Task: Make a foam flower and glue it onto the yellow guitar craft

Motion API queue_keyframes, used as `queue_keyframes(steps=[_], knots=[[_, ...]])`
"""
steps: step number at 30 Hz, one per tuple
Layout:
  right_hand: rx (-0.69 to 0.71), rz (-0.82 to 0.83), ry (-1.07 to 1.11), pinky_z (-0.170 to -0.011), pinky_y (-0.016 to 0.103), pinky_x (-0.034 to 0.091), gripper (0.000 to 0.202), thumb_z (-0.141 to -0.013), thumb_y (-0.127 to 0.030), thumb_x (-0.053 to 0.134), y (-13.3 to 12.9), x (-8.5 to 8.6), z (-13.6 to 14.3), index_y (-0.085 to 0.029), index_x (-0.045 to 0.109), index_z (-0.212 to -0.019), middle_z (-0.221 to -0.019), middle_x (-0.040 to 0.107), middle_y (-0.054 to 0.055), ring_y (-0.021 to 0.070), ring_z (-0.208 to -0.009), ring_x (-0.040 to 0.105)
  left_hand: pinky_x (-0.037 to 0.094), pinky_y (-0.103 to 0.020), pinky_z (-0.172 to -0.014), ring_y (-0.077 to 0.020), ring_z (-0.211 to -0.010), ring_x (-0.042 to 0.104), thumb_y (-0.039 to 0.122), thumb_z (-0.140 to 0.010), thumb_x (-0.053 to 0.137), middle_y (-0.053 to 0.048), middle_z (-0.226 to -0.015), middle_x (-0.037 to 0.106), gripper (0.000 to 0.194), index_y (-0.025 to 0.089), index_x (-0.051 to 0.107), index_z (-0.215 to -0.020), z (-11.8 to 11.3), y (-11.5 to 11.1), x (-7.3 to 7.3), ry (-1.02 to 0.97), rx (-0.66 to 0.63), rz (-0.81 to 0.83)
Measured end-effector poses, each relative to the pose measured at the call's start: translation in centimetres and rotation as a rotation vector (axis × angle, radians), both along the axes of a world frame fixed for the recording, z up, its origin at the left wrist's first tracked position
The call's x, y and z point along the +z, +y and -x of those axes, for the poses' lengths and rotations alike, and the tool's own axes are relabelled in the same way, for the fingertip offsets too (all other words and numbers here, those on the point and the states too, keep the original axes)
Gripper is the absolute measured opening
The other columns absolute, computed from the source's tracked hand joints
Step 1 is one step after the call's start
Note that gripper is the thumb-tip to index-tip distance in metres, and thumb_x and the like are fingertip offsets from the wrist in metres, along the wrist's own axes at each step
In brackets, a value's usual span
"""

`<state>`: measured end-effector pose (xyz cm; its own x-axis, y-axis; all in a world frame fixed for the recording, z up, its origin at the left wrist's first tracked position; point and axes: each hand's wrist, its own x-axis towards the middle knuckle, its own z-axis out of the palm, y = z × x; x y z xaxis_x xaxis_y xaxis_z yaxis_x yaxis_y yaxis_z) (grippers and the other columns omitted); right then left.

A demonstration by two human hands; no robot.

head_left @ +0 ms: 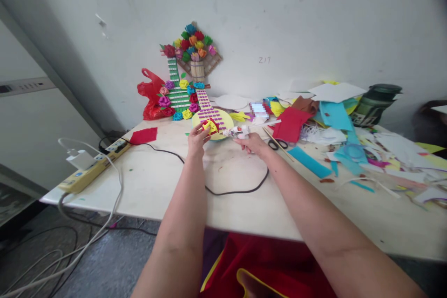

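Pinched in my left hand (199,138) is a yellow and red paper flower (211,126). My right hand (250,143) is wrapped round a white hot glue gun (237,132), its nozzle pointing left at the flower; a glue stick (268,124) sticks out of its back. Whether nozzle and flower touch, I cannot tell. Behind both hands a pale yellow, guitar-shaped paper craft (226,120) leans back, its neck striped with purple. A black cord (234,193) loops on the table below my hands.
A yellow power strip (94,167) with a white charger lies at the left edge. Paper-flower crafts (179,98) and a red plastic bag (153,98) stand by the wall. On the right are scissors (278,144), a wooden stick (279,145), paper scraps (309,160) and a dark green bottle (376,106).
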<state>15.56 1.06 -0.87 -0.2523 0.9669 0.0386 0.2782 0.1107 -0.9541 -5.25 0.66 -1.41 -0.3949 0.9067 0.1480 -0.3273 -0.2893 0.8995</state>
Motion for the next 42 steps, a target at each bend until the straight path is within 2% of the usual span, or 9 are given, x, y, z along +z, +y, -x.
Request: queue_keyframes(steps=[6,11,16,20,22,25,31,39,42], knots=[[0.003,-0.014,-0.014,-0.034,0.018,0.031,0.025,-0.066,-0.035,0.066,0.3,-0.2,-0.2,-0.013,0.056,-0.062,-0.045,0.050,-0.003,0.0044,-0.034,0.037,0.049,-0.025,-0.064,-0.0171,-0.078,0.064,0.028,-0.049,0.078,-0.004,-0.091,0.064,0.054,0.019,0.061,-0.100,0.0,0.0,0.1,0.004,-0.004,-0.001],[-0.044,-0.106,-0.081,-0.039,0.019,0.034,0.026,-0.065,-0.038,0.065,0.9,-0.7,-0.5,-0.013,0.060,-0.070,-0.049,0.052,-0.002,0.0068,-0.039,0.042,0.048,-0.025,-0.067,-0.0159,-0.080,0.063,0.026,-0.048,0.078,-0.004,-0.091,0.064,0.052,0.019,0.061,-0.097,-0.1,0.0,0.1,0.009,-0.003,-0.003],[-0.251,-0.310,-0.376,-0.058,0.024,0.042,0.035,-0.066,-0.048,0.062,1.2,-0.7,-1.1,-0.018,0.064,-0.085,-0.068,0.063,0.003,0.0159,-0.066,0.058,0.048,-0.027,-0.072,-0.0174,-0.087,0.062,0.022,-0.045,0.079,-0.003,-0.091,0.065,0.050,0.019,0.062,-0.092,0.1,0.5,-0.2,-0.006,-0.016,-0.044],[-0.367,-0.410,-0.697,-0.068,0.029,0.042,0.039,-0.069,-0.050,0.058,1.0,0.0,-2.0,-0.024,0.062,-0.099,-0.089,0.066,0.005,0.0225,-0.084,0.059,0.049,-0.029,-0.073,-0.0191,-0.088,0.061,0.021,-0.043,0.080,-0.004,-0.089,0.066,0.050,0.019,0.063,-0.090,0.0,0.7,-0.4,-0.014,-0.030,-0.077],[-0.346,-0.431,-0.841,-0.071,0.032,0.042,0.041,-0.073,-0.047,0.054,0.9,0.2,-2.5,-0.025,0.059,-0.108,-0.095,0.066,0.007,0.0248,-0.089,0.059,0.049,-0.029,-0.073,-0.0194,-0.088,0.062,0.022,-0.043,0.080,-0.004,-0.087,0.066,0.050,0.018,0.064,-0.089,-0.1,0.6,-0.4,-0.015,-0.031,-0.081],[-0.242,-0.472,-0.975,-0.076,0.033,0.040,0.044,-0.076,-0.040,0.051,0.8,0.4,-3.0,-0.024,0.054,-0.117,-0.101,0.065,0.010,0.0262,-0.095,0.058,0.049,-0.028,-0.071,-0.0189,-0.086,0.062,0.023,-0.042,0.081,-0.004,-0.087,0.067,0.051,0.018,0.064,-0.090,-0.1,0.6,-0.3,-0.006,-0.042,-0.080],[-0.060,-0.480,-1.096,-0.088,0.037,0.035,0.041,-0.078,-0.036,0.046,0.6,0.5,-2.8,-0.018,0.057,-0.114,-0.109,0.062,0.013,0.0271,-0.101,0.055,0.049,-0.028,-0.072,-0.0183,-0.085,0.062,0.026,-0.044,0.080,-0.004,-0.088,0.067,0.052,0.019,0.064,-0.093,-0.6,0.4,-0.1,0.073,-0.083,-0.089],[-0.008,-0.431,-1.138,-0.085,0.036,0.037,0.043,-0.078,-0.033,0.045,0.4,0.7,-2.8,-0.019,0.057,-0.117,-0.111,0.061,0.014,0.0273,-0.102,0.054,0.051,-0.031,-0.071,-0.0191,-0.080,0.063,0.029,-0.047,0.080,-0.005,-0.085,0.068,0.055,0.019,0.063,-0.098,-1.8,-0.5,0.5,0.162,-0.221,-0.086],[-0.070,-0.493,-1.103,-0.087,0.035,0.037,0.038,-0.080,-0.034,0.044,0.5,1.3,-3.3,-0.021,0.062,-0.110,-0.110,0.061,0.012,0.0271,-0.105,0.052,0.051,-0.032,-0.073,-0.0187,-0.077,0.063,0.027,-0.047,0.080,-0.005,-0.083,0.068,0.055,0.018,0.064,-0.098,-2.1,-0.8,0.7,0.195,-0.263,-0.080]])
